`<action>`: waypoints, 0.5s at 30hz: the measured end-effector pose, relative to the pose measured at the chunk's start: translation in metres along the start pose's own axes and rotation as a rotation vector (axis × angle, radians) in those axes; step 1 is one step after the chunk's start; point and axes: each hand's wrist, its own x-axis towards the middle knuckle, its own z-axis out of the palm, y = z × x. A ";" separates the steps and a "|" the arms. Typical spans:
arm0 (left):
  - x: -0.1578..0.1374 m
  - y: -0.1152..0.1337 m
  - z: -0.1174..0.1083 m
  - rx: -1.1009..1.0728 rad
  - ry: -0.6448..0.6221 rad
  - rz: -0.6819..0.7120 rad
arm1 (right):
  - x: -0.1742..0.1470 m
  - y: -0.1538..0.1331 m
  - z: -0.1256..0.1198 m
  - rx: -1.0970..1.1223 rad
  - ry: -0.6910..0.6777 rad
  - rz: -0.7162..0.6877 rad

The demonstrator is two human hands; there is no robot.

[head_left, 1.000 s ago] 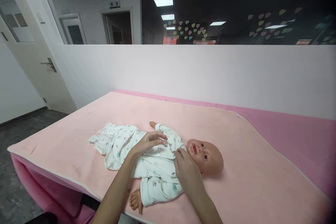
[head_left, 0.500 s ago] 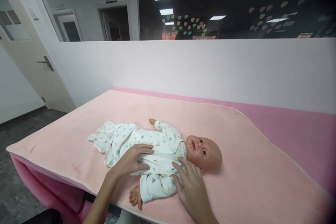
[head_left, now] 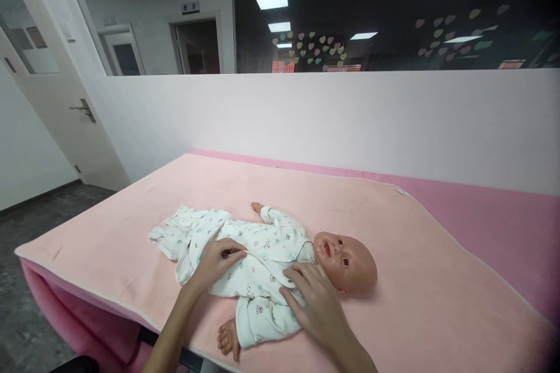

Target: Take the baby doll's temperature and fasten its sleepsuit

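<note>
The jacket's near flap now covers most of the doll's undershirt.
The left hand pinches the flap's edge; whether the right hand, at its upper end, grips cloth cannot be told. The doll lies face-up on the blanket, its front nearer closed.

The clothes are white (scattered with small teal and grey prints), the blanket plain peach-pink.
</note>
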 end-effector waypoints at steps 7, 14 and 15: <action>0.004 -0.006 0.008 0.028 0.040 -0.045 | 0.003 0.011 0.009 -0.144 0.213 -0.031; 0.017 0.022 0.009 0.256 0.105 0.051 | 0.014 0.007 0.013 -0.476 0.223 0.068; 0.023 0.031 0.010 0.254 0.105 0.101 | 0.015 0.005 0.011 -0.497 0.223 0.072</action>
